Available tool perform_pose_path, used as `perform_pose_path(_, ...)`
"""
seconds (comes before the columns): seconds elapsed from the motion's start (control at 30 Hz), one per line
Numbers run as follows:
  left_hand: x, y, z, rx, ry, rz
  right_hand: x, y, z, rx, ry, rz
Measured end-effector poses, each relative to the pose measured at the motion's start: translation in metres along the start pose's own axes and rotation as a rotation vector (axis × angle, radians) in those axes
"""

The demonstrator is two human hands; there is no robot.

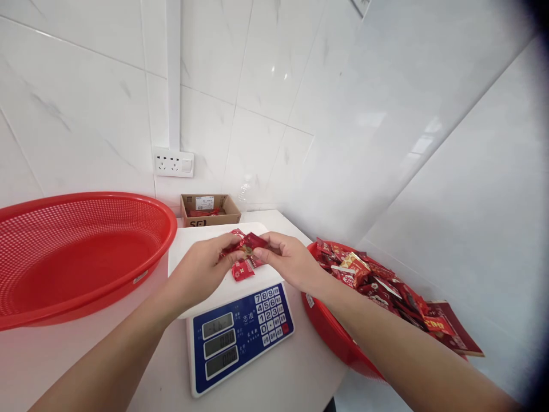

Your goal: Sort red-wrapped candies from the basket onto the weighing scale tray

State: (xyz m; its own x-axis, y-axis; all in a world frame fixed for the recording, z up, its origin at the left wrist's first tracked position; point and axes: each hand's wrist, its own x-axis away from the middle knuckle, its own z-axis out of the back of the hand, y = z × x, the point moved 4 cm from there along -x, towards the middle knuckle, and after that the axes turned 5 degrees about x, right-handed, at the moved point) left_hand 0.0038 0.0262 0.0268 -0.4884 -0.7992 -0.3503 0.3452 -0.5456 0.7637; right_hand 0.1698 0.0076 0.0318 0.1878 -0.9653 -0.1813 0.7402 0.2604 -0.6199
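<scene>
Both of my hands meet over the white pan (185, 247) of a digital scale (244, 329). My left hand (203, 266) is closed, pinching the left side of a small red packet (256, 240). Thumb and fingers of my right hand (289, 257) grip the same packet from the right. A brownish-gold spot shows at its middle, between the thumbs; I cannot tell whether this is its content or print. Below the hands, another red packet (243, 270) lies on the pan, partly covered. The scale's blue panel, with displays and keys, faces me.
At the left stands a large red mesh basket (169, 229). A red basket (330, 337) heaped with red packets (377, 280) is at the right, partly behind my right forearm. Against the wall sit a cardboard box (229, 216) holding red items and a clear plastic bottle (244, 191).
</scene>
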Motion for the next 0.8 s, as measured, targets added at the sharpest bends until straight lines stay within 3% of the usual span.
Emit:
perform_pose_path(0.13,0.001,-0.002,0.024,-0.038,0.29,0.058,-0.008,0.014,-0.006,0.105,-0.008,-0.022)
perform_pose_path(0.23,0.005,-0.001,0.036,-0.021,0.411,0.063,-0.01,0.026,-0.019,0.219,-0.077,-0.001)
perform_pose_path(0.43,0.009,0.002,0.039,0.005,0.431,0.039,-0.007,0.031,-0.042,0.37,-0.184,0.027)
perform_pose_path(0.63,0.01,0.005,0.039,0.026,0.423,0.031,-0.01,0.018,-0.044,0.47,-0.192,0.064)
perform_pose_path(0.8,0.011,0.008,0.04,0.032,0.427,0.024,-0.022,0.001,-0.054,0.516,-0.254,0.175)
